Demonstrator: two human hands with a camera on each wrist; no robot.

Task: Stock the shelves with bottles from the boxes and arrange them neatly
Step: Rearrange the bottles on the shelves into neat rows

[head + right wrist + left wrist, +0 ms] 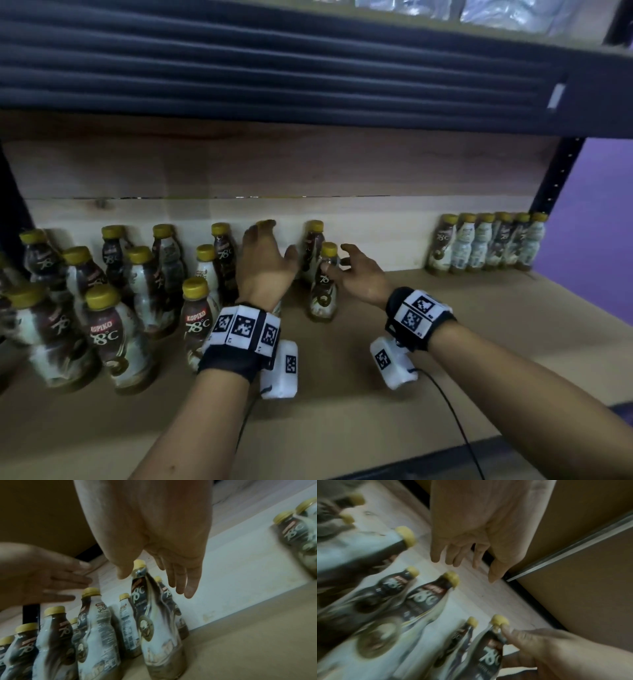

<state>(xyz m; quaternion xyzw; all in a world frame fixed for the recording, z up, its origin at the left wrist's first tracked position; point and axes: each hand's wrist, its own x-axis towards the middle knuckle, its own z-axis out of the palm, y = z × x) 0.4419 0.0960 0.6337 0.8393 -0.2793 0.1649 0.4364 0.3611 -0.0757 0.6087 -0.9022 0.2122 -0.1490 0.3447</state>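
Note:
Several brown-and-white coffee bottles with yellow caps point(113, 308) stand in loose rows on the left of the wooden shelf point(445, 342). One bottle point(322, 298) stands apart near the middle, with another point(313, 246) right behind it. My right hand point(356, 270) hovers at that front bottle's neck point(139, 577), thumb on one side and fingers spread on the other; the thumb tip point(504, 628) touches just under the cap. My left hand point(265, 253) is open to the bottle's left, fingers relaxed point(453, 555), holding nothing. A yellow cap point(266, 223) peeks over its fingertips.
A tidy row of the same bottles point(489, 245) lines the back wall at the far right. Bare shelf lies between that row and my hands. The dark upper shelf edge point(274, 68) hangs overhead, and a black upright post point(555, 171) bounds the right side.

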